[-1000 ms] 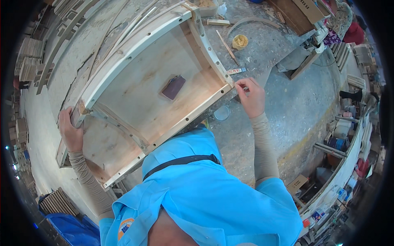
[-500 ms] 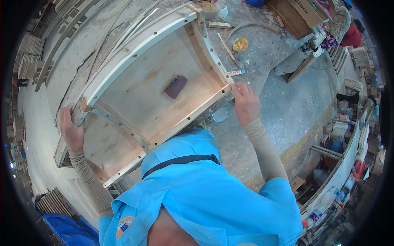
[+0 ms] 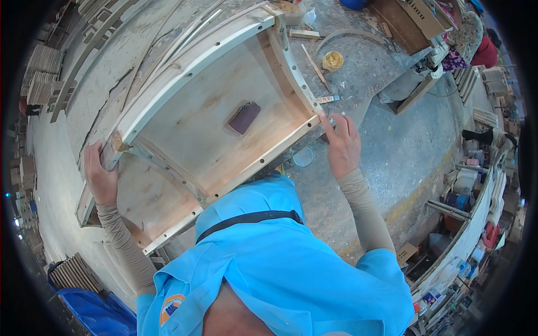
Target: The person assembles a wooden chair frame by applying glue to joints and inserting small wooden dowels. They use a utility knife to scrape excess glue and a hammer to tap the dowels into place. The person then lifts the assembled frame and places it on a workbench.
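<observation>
A curved wooden frame [image 3: 193,71] with a thin panel in it lies tilted before my body, dark round spots dotting its pale rails. My left hand [image 3: 101,178] is closed around its left corner, fingers over the edge. At the right corner is my right hand [image 3: 343,147]; its thumb touches the wood, while the other fingers are bent and a gap shows between them and the thumb. A dark reddish-brown piece [image 3: 244,119], perhaps folded sandpaper, rests on the panel.
Beyond the right corner, a bowl of yellow paste [image 3: 332,60], a thin wood strip [image 3: 316,68] and a small tube [image 3: 328,99] lie on the stained surface. A round clear lid [image 3: 303,157] is below. Shelving with containers [image 3: 462,190] stands at right; a blue sheet [image 3: 95,308] lies lower left.
My right hand's fingers have loosened at the corner, with a gap opening beside the thumb. My left hand keeps its hold. The whole view has shifted slightly.
</observation>
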A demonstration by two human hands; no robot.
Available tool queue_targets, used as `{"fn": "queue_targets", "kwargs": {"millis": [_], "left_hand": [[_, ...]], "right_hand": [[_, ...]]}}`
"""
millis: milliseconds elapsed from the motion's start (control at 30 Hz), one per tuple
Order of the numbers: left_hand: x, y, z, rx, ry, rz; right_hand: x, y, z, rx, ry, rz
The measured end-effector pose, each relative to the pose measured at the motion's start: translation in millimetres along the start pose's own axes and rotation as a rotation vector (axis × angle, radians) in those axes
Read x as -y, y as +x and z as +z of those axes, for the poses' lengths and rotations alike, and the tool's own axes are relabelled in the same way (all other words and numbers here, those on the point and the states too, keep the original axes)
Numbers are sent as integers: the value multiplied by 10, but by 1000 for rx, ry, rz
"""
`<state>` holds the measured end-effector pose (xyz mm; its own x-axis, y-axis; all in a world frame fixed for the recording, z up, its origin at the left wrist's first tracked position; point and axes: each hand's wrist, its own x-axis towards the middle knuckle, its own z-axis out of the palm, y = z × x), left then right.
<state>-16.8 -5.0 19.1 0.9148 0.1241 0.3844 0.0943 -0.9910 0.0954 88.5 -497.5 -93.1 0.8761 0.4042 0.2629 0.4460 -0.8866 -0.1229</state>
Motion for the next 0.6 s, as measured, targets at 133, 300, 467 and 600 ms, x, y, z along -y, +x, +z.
{"fn": "queue_targets", "kwargs": {"millis": [133, 300, 467, 600], "left_hand": [[9, 3, 16, -1, 3, 7], [23, 0, 17, 0, 24, 7], [21, 8, 7, 10, 18, 6], [23, 0, 22, 6, 26, 1]], "right_hand": [[5, -2, 27, -44, 55, 68], [45, 73, 66, -32, 58, 15], [0, 65, 106, -39, 43, 11], [22, -1, 56, -43, 40, 66]]}}
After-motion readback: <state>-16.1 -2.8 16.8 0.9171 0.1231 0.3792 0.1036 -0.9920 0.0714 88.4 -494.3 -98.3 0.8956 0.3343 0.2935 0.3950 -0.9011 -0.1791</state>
